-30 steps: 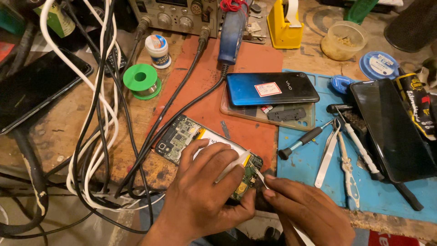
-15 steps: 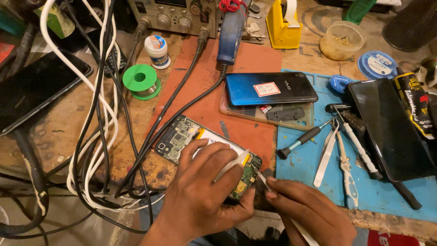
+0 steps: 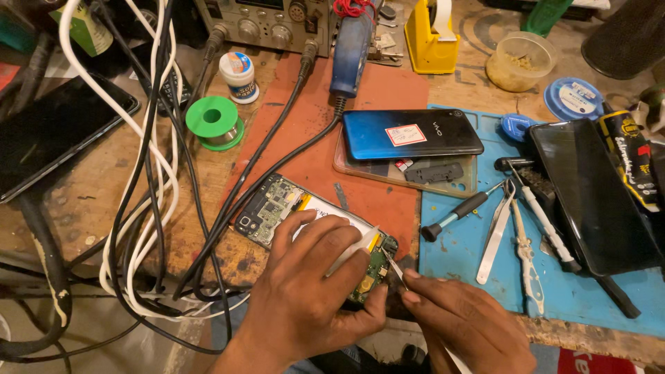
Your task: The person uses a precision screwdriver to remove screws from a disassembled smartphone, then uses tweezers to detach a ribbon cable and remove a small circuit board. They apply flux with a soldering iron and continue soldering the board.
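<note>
Opened phone (image 3: 277, 204) lying face down on the red mat (image 3: 388, 90), its back cover off so that the green circuit boards and the pale battery show; this phone serves as the landmark for all positions below. The left hand (image 3: 312, 298) lies flat over its lower half, fingers spread and pressing down, with a thin white pry pick (image 3: 353, 251) showing between the fingers; how the pick is gripped cannot be told. The right hand (image 3: 464, 325), just right of the phone's lower end, pinches a fine metal probe (image 3: 396, 269) between closed fingertips, the tip touching the lower board. Judged from the exposed interior, opening is done; work on the lower board appears under way, and reassembly remains. Up and right of the phone: one blue phone (image 3: 412, 135), back up, resting on a clear case. To the right, on the blue mat (image 3: 575, 294): one black-handled screwdriver (image 3: 457, 211), two tweezers (image 3: 497, 232) and one dark screen panel (image 3: 592, 194). Up and left: one green solder spool (image 3: 215, 121) and one small white jar (image 3: 237, 75). Farther up: one yellow tape dispenser (image 3: 429, 34). To the left: a bundle of black and white cables (image 3: 149, 187), too tangled to count.
</note>
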